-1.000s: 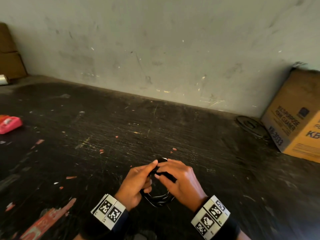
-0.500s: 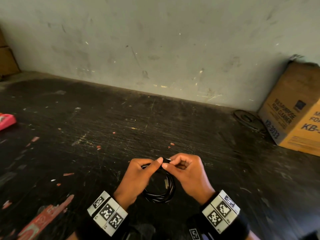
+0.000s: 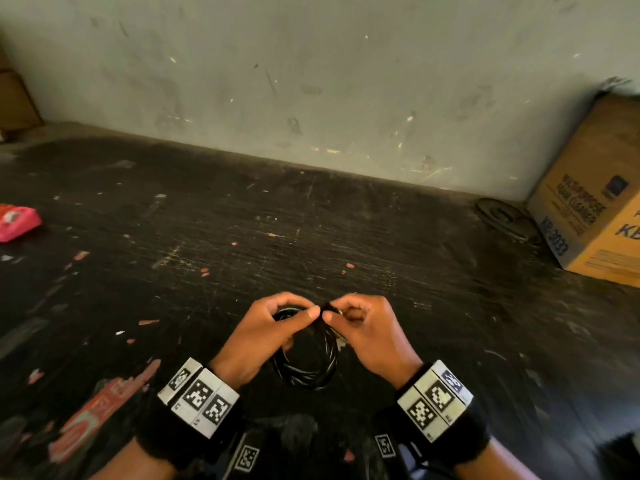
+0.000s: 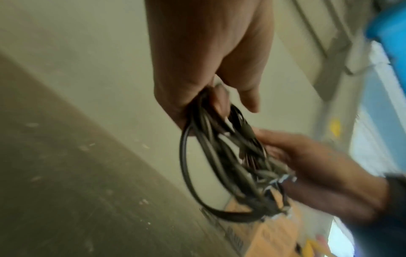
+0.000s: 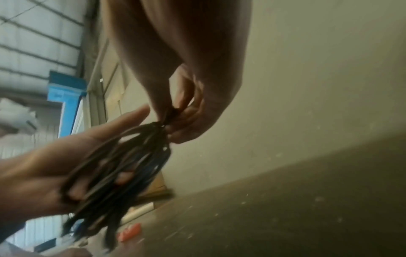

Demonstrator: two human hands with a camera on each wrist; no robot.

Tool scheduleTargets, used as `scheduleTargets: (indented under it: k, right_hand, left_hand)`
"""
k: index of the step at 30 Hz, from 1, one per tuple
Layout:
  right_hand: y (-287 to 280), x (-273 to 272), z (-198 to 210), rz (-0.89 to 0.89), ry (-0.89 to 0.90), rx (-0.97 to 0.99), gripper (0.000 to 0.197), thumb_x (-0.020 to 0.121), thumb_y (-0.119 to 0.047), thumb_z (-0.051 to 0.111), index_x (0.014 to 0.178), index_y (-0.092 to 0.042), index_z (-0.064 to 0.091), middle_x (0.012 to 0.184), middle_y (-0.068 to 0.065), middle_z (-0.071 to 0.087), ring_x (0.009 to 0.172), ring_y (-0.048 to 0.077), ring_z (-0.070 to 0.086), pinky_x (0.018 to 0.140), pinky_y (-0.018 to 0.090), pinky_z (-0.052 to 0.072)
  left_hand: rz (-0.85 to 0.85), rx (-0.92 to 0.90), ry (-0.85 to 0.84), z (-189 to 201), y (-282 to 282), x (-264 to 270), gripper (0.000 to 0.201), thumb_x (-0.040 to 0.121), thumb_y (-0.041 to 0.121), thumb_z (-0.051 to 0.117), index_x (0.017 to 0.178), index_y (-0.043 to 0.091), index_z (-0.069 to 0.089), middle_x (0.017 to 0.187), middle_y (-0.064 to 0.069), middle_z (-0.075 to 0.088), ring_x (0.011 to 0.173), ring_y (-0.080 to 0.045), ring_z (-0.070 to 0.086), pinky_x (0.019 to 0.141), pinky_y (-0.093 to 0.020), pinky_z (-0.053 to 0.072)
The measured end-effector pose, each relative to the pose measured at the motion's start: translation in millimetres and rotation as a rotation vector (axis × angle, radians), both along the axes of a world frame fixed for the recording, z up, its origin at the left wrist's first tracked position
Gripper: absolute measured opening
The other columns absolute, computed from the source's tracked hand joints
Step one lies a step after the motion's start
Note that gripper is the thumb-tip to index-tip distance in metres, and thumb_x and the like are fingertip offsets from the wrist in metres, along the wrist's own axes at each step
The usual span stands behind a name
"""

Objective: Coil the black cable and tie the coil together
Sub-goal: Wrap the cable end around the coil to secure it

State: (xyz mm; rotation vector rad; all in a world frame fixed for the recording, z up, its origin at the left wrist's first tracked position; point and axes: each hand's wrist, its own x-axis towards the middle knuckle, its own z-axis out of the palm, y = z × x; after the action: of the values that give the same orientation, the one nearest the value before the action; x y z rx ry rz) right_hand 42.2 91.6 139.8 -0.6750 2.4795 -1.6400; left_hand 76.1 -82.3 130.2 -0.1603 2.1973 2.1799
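The black cable is wound into a small coil of several loops and hangs between both hands, just above the dark worktop. My left hand pinches the top of the coil with thumb and curled fingers. My right hand pinches the same top part from the right, where a short black piece crosses the bundle. The thumb tips nearly meet. Both wrist views are blurred, so what the short piece is stays unclear.
A brown cardboard box stands at the right by the wall, with a dark round disc beside it. A pink object lies at the left edge. Red scraps dot the worktop. A grey wall closes the back.
Both hands have risen slightly and their thumbs have drawn together at the coil's top. The right fingers have curled in tighter. The coil hangs rounder below.
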Motion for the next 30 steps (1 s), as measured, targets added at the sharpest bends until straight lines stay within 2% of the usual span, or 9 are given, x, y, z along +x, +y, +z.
scheduleTargets:
  k: [3,6,11,15,20,22,26,28,30]
  right_hand:
    - [-20.1,2.5,-12.1,-0.060,-0.063,-0.064,0.007,0.085,-0.009,0.065,0.088,-0.012,0.070,0.078,0.001,0.072,0.066,0.005,0.067,0.059,0.018,0.052]
    - [-43.2,6.0,-25.6,-0.024,-0.150,-0.094,0.007,0.085,-0.007,0.065,0.089,-0.007,0.070,0.083,0.009,0.074,0.074,0.018,0.070,0.066,0.023,0.056]
    - [-95.5,23.3,-51.6,0.056,-0.332,-0.122,0.010,0.084,-0.002,0.065,0.091,0.006,0.067,0.078,0.014,0.069,0.068,0.020,0.066,0.064,0.024,0.056]
    - [-127.1,38.0,-81.1,0.211,-0.474,-0.041,0.009,0.085,-0.011,0.066,0.085,-0.003,0.068,0.073,0.012,0.068,0.062,0.014,0.066,0.064,0.026,0.057]
    - [-145.8,46.2,-126.3,0.446,-0.094,0.638,0.028,0.079,-0.034,0.071,0.102,-0.018,0.066,0.093,-0.001,0.062,0.080,0.014,0.062,0.080,0.033,0.054]
    - [-152.4,50.7,-136.2,0.468,-0.008,0.810,0.032,0.080,-0.031,0.068,0.109,-0.020,0.062,0.108,0.003,0.060,0.096,0.021,0.063,0.085,0.035,0.052]
    - [-158.4,54.0,-141.0,0.391,0.059,0.845,0.024,0.085,-0.019,0.057,0.108,-0.016,0.066,0.113,0.007,0.062,0.103,0.028,0.063,0.088,0.037,0.051]
    - [-156.5,50.9,-134.0,0.327,0.039,0.771,0.023,0.084,-0.017,0.058,0.104,-0.015,0.069,0.108,0.007,0.065,0.098,0.026,0.063,0.087,0.035,0.051]
    - [-153.6,46.8,-120.5,0.275,0.020,0.627,0.017,0.082,-0.015,0.063,0.096,-0.015,0.072,0.096,0.005,0.067,0.089,0.021,0.065,0.082,0.032,0.052]
  left_hand:
    - [0.103,0.255,-0.152,-20.2,-27.3,10.9,0.016,0.082,0.005,0.066,0.097,0.010,0.069,0.072,-0.004,0.069,0.065,-0.011,0.066,0.068,-0.025,0.053]
    - [0.178,0.604,-0.247,-40.2,-51.3,29.9,0.012,0.080,0.005,0.061,0.090,0.002,0.066,0.071,-0.010,0.066,0.062,-0.017,0.066,0.077,-0.035,0.055]
    - [0.414,0.869,-0.254,-58.3,-83.7,64.7,0.015,0.086,0.006,0.048,0.074,0.005,0.058,0.041,0.007,0.034,0.034,-0.005,0.035,0.042,-0.019,0.044]
    - [0.702,0.578,-0.293,-79.9,-121.4,84.2,0.020,0.082,0.005,0.042,0.063,0.012,0.043,0.037,0.008,0.031,0.025,-0.002,0.024,0.028,-0.012,0.018]
    - [0.715,0.486,-0.402,-96.8,-169.2,109.5,0.041,0.091,0.031,0.032,0.064,0.013,0.057,0.026,0.009,0.023,0.018,-0.004,0.020,0.029,-0.006,0.017]
    - [0.761,0.396,-0.408,-104.0,-175.9,116.9,0.039,0.091,0.041,0.035,0.079,0.016,0.063,0.028,0.009,0.024,0.020,-0.006,0.021,0.030,-0.008,0.017]
    - [0.593,0.008,-0.320,-112.2,-172.5,119.3,0.036,0.099,0.029,0.033,0.117,0.027,0.065,0.040,0.004,0.027,0.034,-0.010,0.024,0.033,-0.016,0.017]
    - [0.480,-0.100,-0.205,-107.6,-162.6,114.4,0.030,0.099,0.017,0.038,0.108,0.026,0.065,0.045,0.013,0.038,0.038,-0.002,0.033,0.036,-0.016,0.029]
    - [0.321,-0.232,-0.112,-104.0,-150.1,104.5,0.020,0.098,0.019,0.044,0.085,0.022,0.059,0.059,0.017,0.049,0.051,0.006,0.045,0.062,-0.017,0.040]
